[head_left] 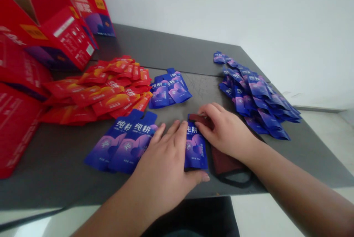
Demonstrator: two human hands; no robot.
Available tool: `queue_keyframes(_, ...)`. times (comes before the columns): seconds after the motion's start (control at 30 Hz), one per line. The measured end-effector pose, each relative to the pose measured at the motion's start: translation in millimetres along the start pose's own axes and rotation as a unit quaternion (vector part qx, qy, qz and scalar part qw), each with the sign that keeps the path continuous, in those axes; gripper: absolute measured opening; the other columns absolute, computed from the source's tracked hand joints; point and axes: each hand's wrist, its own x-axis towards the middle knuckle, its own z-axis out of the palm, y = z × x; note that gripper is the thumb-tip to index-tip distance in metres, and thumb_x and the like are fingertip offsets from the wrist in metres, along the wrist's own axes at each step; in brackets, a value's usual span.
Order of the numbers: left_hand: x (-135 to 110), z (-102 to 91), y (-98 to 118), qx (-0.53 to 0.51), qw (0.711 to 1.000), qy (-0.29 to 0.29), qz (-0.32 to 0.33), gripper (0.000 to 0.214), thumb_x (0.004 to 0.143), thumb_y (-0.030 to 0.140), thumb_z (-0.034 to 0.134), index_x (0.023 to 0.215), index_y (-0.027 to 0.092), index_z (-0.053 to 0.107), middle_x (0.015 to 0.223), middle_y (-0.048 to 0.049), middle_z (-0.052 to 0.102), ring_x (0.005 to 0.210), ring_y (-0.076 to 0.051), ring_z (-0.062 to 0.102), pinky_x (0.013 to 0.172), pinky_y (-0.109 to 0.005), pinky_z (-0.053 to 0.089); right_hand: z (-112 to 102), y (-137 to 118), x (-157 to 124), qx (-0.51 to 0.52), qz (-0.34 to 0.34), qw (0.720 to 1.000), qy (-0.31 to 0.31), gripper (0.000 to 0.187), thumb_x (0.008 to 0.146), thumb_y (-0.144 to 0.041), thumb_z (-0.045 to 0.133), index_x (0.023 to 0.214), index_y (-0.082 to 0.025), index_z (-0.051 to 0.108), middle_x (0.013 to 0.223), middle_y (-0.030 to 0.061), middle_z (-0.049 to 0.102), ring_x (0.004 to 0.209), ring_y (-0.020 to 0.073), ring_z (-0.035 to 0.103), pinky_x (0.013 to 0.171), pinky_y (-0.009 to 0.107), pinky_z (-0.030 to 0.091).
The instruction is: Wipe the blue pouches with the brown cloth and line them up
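My left hand (166,167) lies flat with fingers stretched over a blue pouch (195,144) and touches the edge of two more blue pouches (124,143) lying side by side to its left. My right hand (225,130) rests curled on a dark red flat case (226,163), its fingertips on the top of the blue pouch. Neither hand lifts anything off the grey table (55,163).
A heap of red pouches (102,89) lies at the left, a small group of blue pouches (168,89) in the middle, a long pile of blue pouches (257,96) at the right. Open red cartons (49,26) stand at the back left. A white wall rises behind.
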Motion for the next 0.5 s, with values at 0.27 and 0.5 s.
queue_keyframes(0.27,-4,-2.4,-4,0.005,1.000,0.015,0.021,0.076,0.107,0.049,0.052,0.165,0.003,0.032,0.172,-0.0234,0.041,0.159,-0.036,0.041,0.129,-0.061,0.036,-28,-20,-18,0.157,-0.131,0.979,-0.011,0.017,0.107,-0.021,0.060,0.122,-0.022,0.068,0.118,0.0057,0.071,0.112,0.0198,0.066,0.102,0.034,0.051)
queue_keyframes(0.5,1,3.4,-6,-0.017,0.999,0.030,-0.010,0.097,0.090,0.035,0.077,0.166,0.003,0.025,0.168,-0.0265,0.046,0.151,-0.038,0.053,0.125,-0.057,0.044,-20,-31,-18,0.192,-0.184,0.948,-0.176,0.017,0.110,-0.026,0.058,0.100,-0.020,0.070,0.101,0.0034,0.066,0.099,0.0183,0.062,0.096,0.036,0.047)
